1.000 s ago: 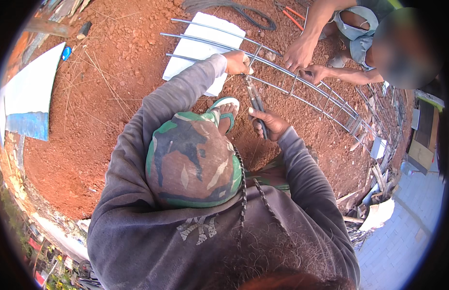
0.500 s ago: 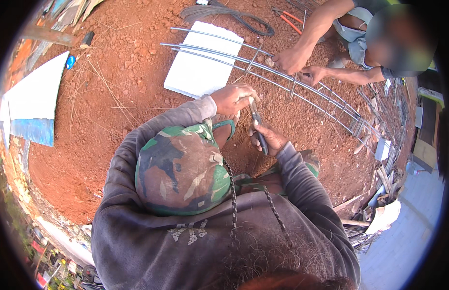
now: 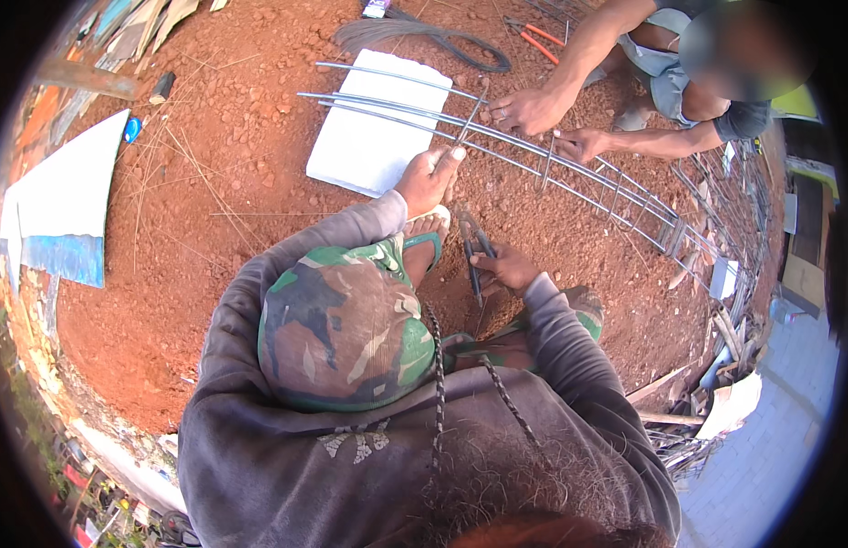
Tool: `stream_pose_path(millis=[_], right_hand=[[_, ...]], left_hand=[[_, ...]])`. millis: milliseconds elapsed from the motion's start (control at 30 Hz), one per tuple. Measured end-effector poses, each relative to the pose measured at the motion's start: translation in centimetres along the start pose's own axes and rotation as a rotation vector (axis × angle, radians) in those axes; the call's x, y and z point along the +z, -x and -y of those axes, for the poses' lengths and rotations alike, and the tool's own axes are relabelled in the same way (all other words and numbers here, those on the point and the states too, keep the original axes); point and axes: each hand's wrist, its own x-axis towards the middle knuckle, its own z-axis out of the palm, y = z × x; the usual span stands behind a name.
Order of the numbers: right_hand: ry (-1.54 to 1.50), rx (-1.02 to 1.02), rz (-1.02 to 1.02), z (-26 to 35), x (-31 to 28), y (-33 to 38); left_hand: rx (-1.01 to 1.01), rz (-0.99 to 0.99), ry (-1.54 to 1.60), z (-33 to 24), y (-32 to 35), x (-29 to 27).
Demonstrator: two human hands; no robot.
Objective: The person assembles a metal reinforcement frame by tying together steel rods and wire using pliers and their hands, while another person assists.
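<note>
My right hand (image 3: 508,268) grips a pair of dark-handled pincers (image 3: 468,239), with the handles spread and the head pointing away from me. My left hand (image 3: 428,179) is closed, thumb pressed toward the fingers, just below the near bars of a long steel rebar cage (image 3: 497,137). Whatever it pinches, if anything, is too small to make out. The cage's left bar ends lie over a white board (image 3: 365,155). On the far side, a co-worker's hands (image 3: 533,111) are at the cage's bars and stirrups.
Red soil (image 3: 232,183) surrounds me. A coil of thin wire (image 3: 442,36) and orange-handled cutters (image 3: 539,38) lie at the far side. A white and blue sheet (image 3: 68,205) stands at left. Scrap and rods (image 3: 743,201) are piled at right. My sandalled foot (image 3: 426,239) is beside the pincers.
My left hand has moved away from the pincers, slightly left, with its thumb now raised. The pincers' handles have spread in my right hand. The co-worker's hands have shifted a little along the cage.
</note>
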Motion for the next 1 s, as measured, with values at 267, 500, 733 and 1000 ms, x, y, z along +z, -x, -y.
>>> stream_pose_path(millis=[267, 500, 733, 1000], right_hand=[[0.867, -0.789, -0.964, 7.4, 5.1, 5.7], [0.693, -0.869, -0.936, 4.4, 3.8, 4.0], [0.552, -0.703, -1.001, 3.2, 2.8, 3.6], [0.510, -0.599, -1.042, 4.6, 3.5, 4.9]], left_hand=[[-0.135, 0.257, -0.414, -1.0, 1.5, -0.5], [-0.361, 0.503, -0.081, -3.2, 0.6, -1.5], [-0.334, 0.451, -0.115, -3.1, 1.0, -1.0], [-0.148, 0.322, -0.042, -4.6, 1.2, 0.4]])
